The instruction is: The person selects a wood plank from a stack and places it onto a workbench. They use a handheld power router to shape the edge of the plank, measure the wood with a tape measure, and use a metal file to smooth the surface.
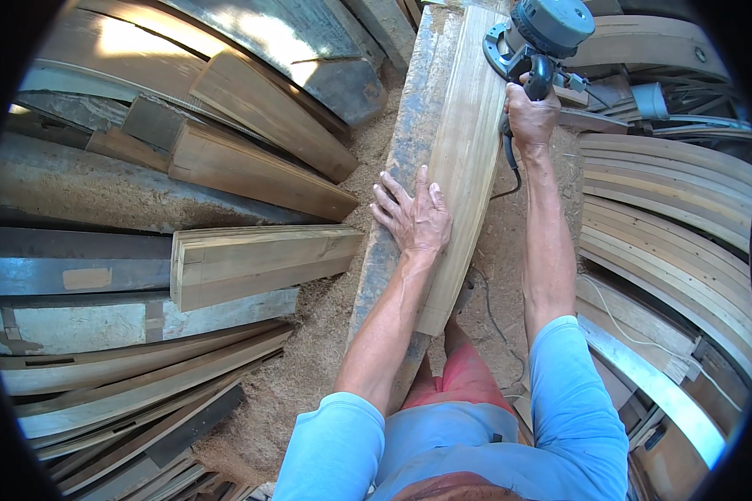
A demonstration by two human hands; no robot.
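A blue-grey electric router (pixel 553 27) with a round base sits at the far end of a pale wooden board (pixel 470 138). Around its black knob handle, the fingers of my right hand (pixel 533 118) are closed. My left hand (pixel 413 217) lies with fingers spread across the board's left edge, some of them reaching over the worn, stained workbench (pixel 393 196). The board runs lengthwise away from my body on this bench. Its near end is close to my legs. The router's bit is hidden.
From the router a dark cord (pixel 514 171) hangs down on the right. Sawdust (pixel 309 334) covers the floor. Cut wooden blocks (pixel 267 259) and long planks lie stacked on the left. Curved boards (pixel 660 242) are piled on the right, with a white cable (pixel 635 334) over lower timber.
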